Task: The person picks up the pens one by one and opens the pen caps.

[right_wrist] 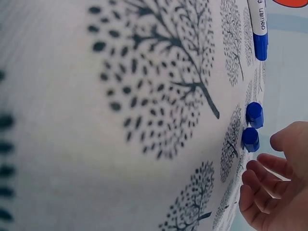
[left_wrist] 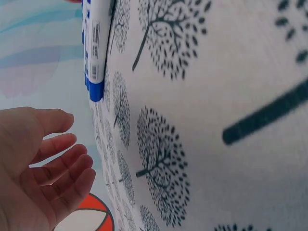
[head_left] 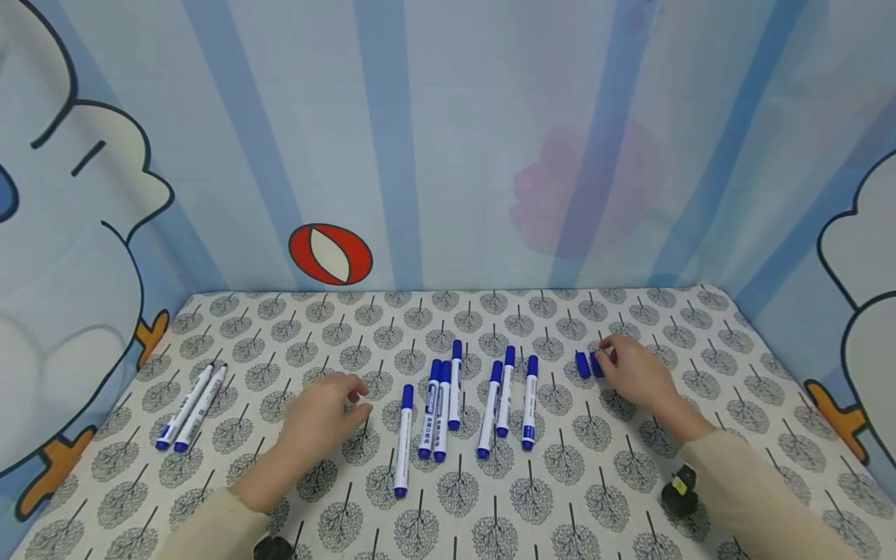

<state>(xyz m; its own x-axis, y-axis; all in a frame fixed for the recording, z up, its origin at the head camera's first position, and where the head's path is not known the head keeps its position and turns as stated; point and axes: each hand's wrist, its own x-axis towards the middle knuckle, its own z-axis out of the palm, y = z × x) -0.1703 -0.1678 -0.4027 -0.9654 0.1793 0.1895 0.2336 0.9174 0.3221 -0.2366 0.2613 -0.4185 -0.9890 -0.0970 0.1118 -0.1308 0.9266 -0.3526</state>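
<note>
My right hand [head_left: 637, 373] is beside two blue marker caps [head_left: 582, 365] lying on the cloth. Its fingertips are right at the nearer cap [right_wrist: 250, 139], with thumb and loosely bent fingers apart in the right wrist view. My left hand [head_left: 322, 416] hovers over the cloth with relaxed fingers and nothing in them. Between the hands lie several capped whiteboard markers, white with blue caps; one marker [head_left: 404, 441] is closest to the left hand. Two uncapped markers [head_left: 201, 408] lie side by side at the left, dark tips pointing away.
A white cloth [head_left: 490, 537] printed with grey trees covers the table. Behind it hangs a light blue striped backdrop [head_left: 462, 155] with cartoon figures. Three capped markers, one of them a marker [head_left: 530, 402], form the right part of the middle group.
</note>
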